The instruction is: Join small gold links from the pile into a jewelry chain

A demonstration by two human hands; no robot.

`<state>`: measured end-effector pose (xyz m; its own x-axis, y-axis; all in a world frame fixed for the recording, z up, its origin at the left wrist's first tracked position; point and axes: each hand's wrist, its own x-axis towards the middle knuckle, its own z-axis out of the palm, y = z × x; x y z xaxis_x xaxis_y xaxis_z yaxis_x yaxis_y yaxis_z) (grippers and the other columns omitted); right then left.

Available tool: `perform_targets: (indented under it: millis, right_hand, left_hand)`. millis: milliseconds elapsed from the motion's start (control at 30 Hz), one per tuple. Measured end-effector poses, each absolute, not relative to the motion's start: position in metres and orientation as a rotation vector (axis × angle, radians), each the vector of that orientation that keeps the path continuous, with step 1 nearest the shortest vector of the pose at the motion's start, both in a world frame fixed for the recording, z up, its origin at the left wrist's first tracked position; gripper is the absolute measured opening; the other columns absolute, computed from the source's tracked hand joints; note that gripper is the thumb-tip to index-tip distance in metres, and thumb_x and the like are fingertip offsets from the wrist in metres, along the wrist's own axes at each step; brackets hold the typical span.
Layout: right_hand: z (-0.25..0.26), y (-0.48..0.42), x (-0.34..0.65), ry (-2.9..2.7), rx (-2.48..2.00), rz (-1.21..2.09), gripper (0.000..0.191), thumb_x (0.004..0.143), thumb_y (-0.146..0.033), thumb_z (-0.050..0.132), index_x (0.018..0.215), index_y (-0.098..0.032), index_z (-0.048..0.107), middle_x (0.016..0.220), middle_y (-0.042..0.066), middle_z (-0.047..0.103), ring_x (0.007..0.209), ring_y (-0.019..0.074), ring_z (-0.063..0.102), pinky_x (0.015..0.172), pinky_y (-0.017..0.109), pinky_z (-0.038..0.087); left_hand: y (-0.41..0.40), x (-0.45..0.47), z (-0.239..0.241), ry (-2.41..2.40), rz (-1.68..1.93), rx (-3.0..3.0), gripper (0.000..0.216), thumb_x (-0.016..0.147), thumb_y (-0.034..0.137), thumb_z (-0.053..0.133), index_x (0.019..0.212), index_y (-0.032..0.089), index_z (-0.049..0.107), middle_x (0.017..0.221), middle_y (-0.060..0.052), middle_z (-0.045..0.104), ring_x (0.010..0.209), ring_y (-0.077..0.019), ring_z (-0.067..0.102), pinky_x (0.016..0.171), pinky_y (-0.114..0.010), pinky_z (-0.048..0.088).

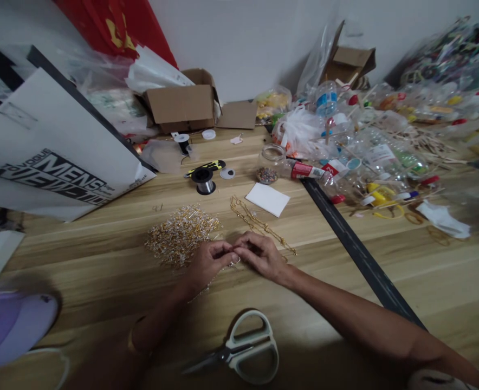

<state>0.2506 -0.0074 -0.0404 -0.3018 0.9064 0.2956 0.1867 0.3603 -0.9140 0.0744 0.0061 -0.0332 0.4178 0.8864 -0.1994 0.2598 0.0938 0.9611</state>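
Forearms (341, 303) slant inward, left hand (209, 263) meeting right hand (264, 259)

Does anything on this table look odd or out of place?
The plastic bottles at right look out of place: they are heaped with wooden sticks, like litter, on the same table as a fine gold chain.

pile (180, 233) left of chain (266, 227), scissors (234, 353) before both, jar (271, 162) behind, bottles (386, 156) at right

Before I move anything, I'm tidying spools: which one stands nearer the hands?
The black-rimmed spool wound in silver; the other, a white-topped spool wound in black, stands farther back.
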Motion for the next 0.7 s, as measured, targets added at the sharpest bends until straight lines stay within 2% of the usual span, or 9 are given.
perform_targets:
  millis: [133,300,700]
  right_hand:
    - [-0.0413,-0.0077,0.2512,-1.739,-0.98,1.043,0.018,0.088,-0.031,0.052,0.086,-0.015,0.061,0.071,0.002,0.057,0.062,0.0116,0.05,0.057,0.022,0.038]
    - [-0.0426,-0.0064,0.2511,-1.734,-0.966,1.0,0.015,0.088,-0.026,0.053,0.082,-0.015,0.061,0.07,0.002,0.057,0.064,0.0117,0.051,0.059,0.023,0.039]
    - [-0.0427,-0.0051,0.2513,-1.76,-0.906,0.936,0.018,0.089,-0.029,0.052,0.08,-0.016,0.061,0.072,0.003,0.058,0.067,0.0131,0.052,0.062,0.025,0.04]
  left_hand:
    - [0.0071,0.0759,-0.0294,1.125,0.708,1.362,0.013,0.068,0.025,0.066,0.066,0.013,0.063,0.06,0.001,0.06,0.058,-0.0101,0.052,0.057,-0.02,0.04]
    - [0.0077,0.0754,-0.0283,1.116,0.729,1.346,0.011,0.069,0.024,0.064,0.066,0.014,0.063,0.062,0.0,0.063,0.059,-0.0109,0.055,0.058,-0.021,0.042]
    - [0.0074,0.0736,-0.0226,1.073,0.74,1.365,0.018,0.074,0.03,0.061,0.066,0.014,0.064,0.063,-0.001,0.065,0.061,-0.0125,0.057,0.062,-0.023,0.043]
